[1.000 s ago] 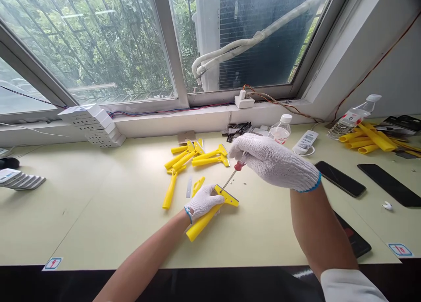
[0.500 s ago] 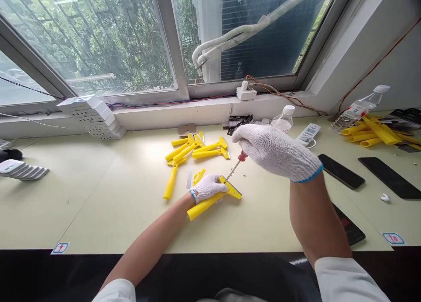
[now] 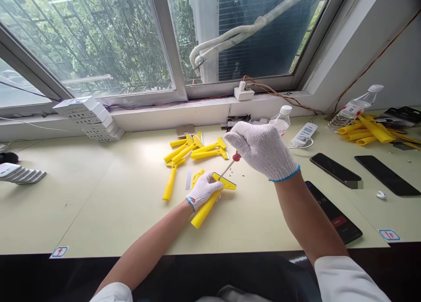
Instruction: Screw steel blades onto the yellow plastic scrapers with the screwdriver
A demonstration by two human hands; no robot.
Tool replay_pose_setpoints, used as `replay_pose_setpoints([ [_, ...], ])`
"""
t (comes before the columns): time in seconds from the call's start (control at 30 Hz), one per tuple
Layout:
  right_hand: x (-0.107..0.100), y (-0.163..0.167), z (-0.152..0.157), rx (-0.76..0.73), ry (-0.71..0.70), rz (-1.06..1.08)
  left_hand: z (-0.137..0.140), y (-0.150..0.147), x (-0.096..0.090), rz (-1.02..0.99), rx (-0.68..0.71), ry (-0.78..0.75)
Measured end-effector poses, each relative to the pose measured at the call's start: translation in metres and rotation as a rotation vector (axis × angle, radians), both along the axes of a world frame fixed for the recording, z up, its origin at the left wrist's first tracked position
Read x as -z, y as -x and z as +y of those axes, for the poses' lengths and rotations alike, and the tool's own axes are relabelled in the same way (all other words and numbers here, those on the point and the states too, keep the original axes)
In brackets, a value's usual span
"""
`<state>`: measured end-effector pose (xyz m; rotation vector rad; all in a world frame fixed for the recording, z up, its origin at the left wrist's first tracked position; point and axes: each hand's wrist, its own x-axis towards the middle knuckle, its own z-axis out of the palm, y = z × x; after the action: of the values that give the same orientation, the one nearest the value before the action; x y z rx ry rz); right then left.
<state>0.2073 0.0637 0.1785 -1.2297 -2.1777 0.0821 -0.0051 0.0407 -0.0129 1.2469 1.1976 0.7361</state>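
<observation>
White-gloved left hand (image 3: pixel 204 188) grips one scraper (image 3: pixel 208 208); right hand (image 3: pixel 263 149) (likewise gloved) clasps one screwdriver (image 3: pixel 236 157).

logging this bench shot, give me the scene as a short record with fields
left hand: gloved, holding a yellow scraper
right hand: gloved, gripping a red-handled screwdriver
screwdriver tip: at the scraper's head
near left hand: loose metal blade, small yellow piece
farther back: group of yellow scrapers
far right: clear bottle, yellow tubes
</observation>
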Motion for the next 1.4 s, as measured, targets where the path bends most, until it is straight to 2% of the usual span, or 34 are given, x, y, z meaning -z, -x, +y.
replay_pose_setpoints([
  [0.07,0.003,0.001,0.001,0.125,-0.049,-0.054,0.000,0.000,-0.002,-0.008,-0.014,0.017],
  [0.13,0.003,0.000,0.002,0.149,-0.069,-0.107,0.000,0.000,-0.004,-0.005,-0.030,0.035],
  [0.2,0.002,-0.004,0.003,0.037,-0.047,-0.128,-0.001,0.000,-0.005,-0.005,-0.039,0.052],
  [0.37,-0.007,-0.023,0.003,-0.358,-0.014,-0.046,0.000,0.002,-0.001,-0.026,-0.031,0.056],
  [0.47,-0.009,-0.028,0.001,-0.451,0.058,-0.006,0.002,0.005,0.004,-0.027,-0.018,0.043],
  [0.53,-0.009,-0.025,-0.001,-0.405,0.110,0.008,0.002,0.006,0.006,-0.029,-0.012,0.033],
  [0.57,-0.009,-0.021,-0.002,-0.334,0.114,0.004,0.002,0.006,0.007,-0.032,-0.011,0.029],
  [0.67,-0.006,-0.008,-0.005,0.024,0.049,-0.090,0.001,0.005,0.006,-0.033,-0.015,0.015],
  [0.7,-0.005,-0.006,-0.005,0.102,0.030,-0.128,0.001,0.005,0.006,-0.033,-0.019,0.011],
  [0.73,-0.005,-0.005,-0.005,0.118,0.017,-0.151,0.001,0.005,0.006,-0.032,-0.023,0.009],
  [0.77,-0.005,-0.007,-0.004,0.068,0.009,-0.155,0.001,0.005,0.007,-0.033,-0.024,0.008],
  [0.93,-0.012,-0.029,-0.003,-0.468,-0.002,-0.086,0.003,0.005,0.013,-0.044,-0.022,-0.001],
  [1.0,-0.014,-0.033,-0.005,-0.566,0.029,-0.057,0.004,0.005,0.014,-0.041,-0.030,-0.006],
  [1.03,-0.014,-0.032,-0.006,-0.566,0.048,-0.042,0.004,0.005,0.015,-0.041,-0.029,-0.011],
  [1.1,-0.013,-0.025,-0.008,-0.435,0.068,-0.023,0.003,0.005,0.015,-0.042,-0.023,-0.027],
  [1.2,-0.008,-0.014,-0.009,-0.072,0.038,-0.066,0.003,0.005,0.014,-0.030,-0.024,-0.034],
  [1.23,-0.007,-0.012,-0.009,-0.007,0.019,-0.086,0.003,0.005,0.014,-0.025,-0.028,-0.031],
  [1.27,-0.007,-0.012,-0.009,-0.004,0.000,-0.104,0.003,0.005,0.014,-0.021,-0.032,-0.027],
  [1.3,-0.007,-0.013,-0.008,-0.062,-0.018,-0.114,0.003,0.004,0.013,-0.021,-0.036,-0.023],
  [1.4,-0.010,-0.023,-0.009,-0.378,-0.040,-0.084,0.003,0.005,0.014,-0.022,-0.042,-0.018],
])
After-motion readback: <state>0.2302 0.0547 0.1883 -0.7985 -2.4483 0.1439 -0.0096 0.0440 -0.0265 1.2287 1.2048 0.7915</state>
